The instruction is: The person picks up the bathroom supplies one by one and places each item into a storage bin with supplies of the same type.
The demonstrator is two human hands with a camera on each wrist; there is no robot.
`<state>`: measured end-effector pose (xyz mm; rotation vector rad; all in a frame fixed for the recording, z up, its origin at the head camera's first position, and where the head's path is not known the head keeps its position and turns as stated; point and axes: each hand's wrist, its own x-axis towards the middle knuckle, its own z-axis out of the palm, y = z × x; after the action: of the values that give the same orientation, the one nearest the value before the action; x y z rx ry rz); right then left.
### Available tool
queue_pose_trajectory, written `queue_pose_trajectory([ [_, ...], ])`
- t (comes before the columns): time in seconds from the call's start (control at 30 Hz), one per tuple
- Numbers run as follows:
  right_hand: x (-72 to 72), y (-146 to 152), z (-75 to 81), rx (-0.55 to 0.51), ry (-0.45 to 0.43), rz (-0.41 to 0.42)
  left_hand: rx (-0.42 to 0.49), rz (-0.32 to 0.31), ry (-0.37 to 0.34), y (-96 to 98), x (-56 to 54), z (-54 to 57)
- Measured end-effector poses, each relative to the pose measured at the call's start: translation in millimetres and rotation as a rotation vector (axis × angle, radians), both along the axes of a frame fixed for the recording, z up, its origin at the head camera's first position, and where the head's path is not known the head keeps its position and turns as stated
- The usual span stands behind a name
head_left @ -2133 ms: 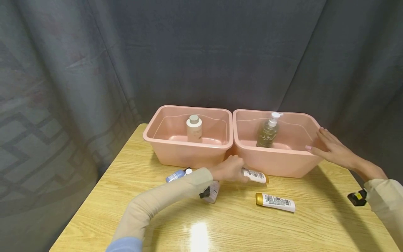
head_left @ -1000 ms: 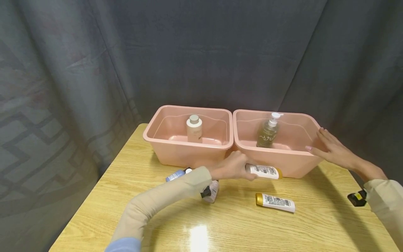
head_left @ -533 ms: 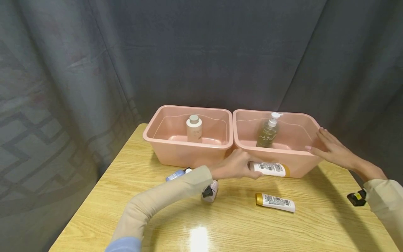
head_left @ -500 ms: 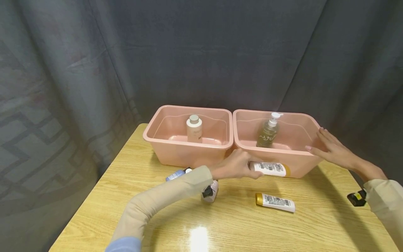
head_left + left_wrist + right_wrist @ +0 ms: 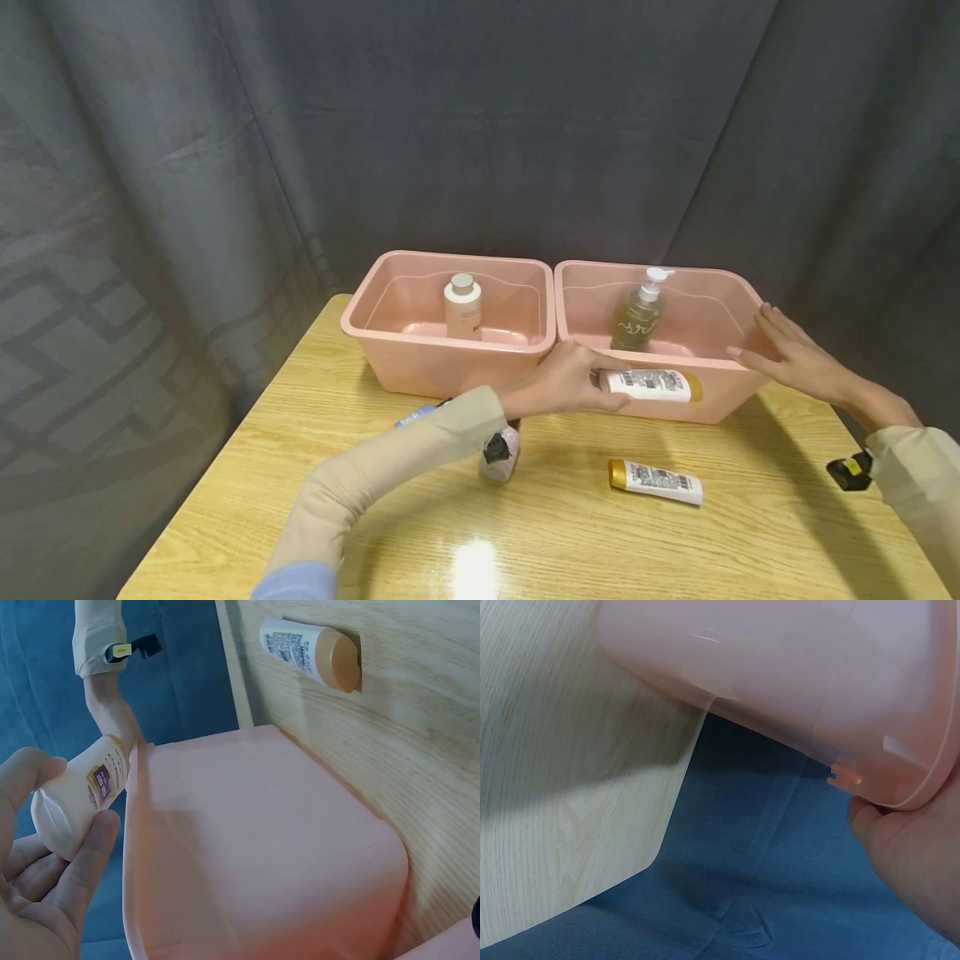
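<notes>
My left hand (image 5: pixel 558 385) grips a white bottle with a gold cap (image 5: pixel 648 385) by its base end, thumb on one side and fingers on the other. The bottle lies sideways, cap pointing right, in front of the right pink bin's wall (image 5: pixel 720 398). In the left wrist view the bottle (image 5: pixel 86 787) is level with the bin's rim. My right hand (image 5: pixel 798 358) rests on that bin's right corner with straight fingers and the thumb at the front rim. Inside this bin stands a pump bottle (image 5: pixel 637 321) of greenish liquid.
The left pink bin (image 5: pixel 442 367) holds an upright white bottle (image 5: pixel 462 310). On the wooden table lie another white bottle with a gold cap (image 5: pixel 663 482), a pale bottle with a black cap (image 5: pixel 502 462) and a blue bottle (image 5: pixel 415 415), partly behind the left sleeve.
My left hand has lifted the gold-capped bottle off the table and brought it up and slightly right, toward the right bin's rim. The right hand has stayed put.
</notes>
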<state>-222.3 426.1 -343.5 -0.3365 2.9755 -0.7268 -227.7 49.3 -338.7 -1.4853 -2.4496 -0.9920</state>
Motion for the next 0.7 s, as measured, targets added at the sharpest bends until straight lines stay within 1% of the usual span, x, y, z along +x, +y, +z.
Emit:
queue_pose_trajectory([
  [0.17, 0.5, -0.8, 0.0, 0.001, -0.008, -0.005, 0.052, 0.003, -0.013, 0.8, -1.7, 2.3],
  [0.37, 0.0, -2.4, -0.6, 0.001, -0.017, -0.012, 0.097, -0.005, -0.081, 1.1, -4.1, 3.2],
  [0.43, -0.2, -2.9, -1.1, 0.002, -0.02, -0.017, 0.115, -0.001, -0.078, 1.3, -5.3, 3.1],
  [0.57, -0.8, -2.7, -1.5, 0.004, -0.019, -0.016, 0.142, 0.022, -0.045, 2.5, -8.1, 4.4],
  [0.7, -1.6, -1.7, -1.4, 0.002, -0.016, -0.011, 0.155, 0.052, -0.056, 4.3, -10.8, 6.1],
])
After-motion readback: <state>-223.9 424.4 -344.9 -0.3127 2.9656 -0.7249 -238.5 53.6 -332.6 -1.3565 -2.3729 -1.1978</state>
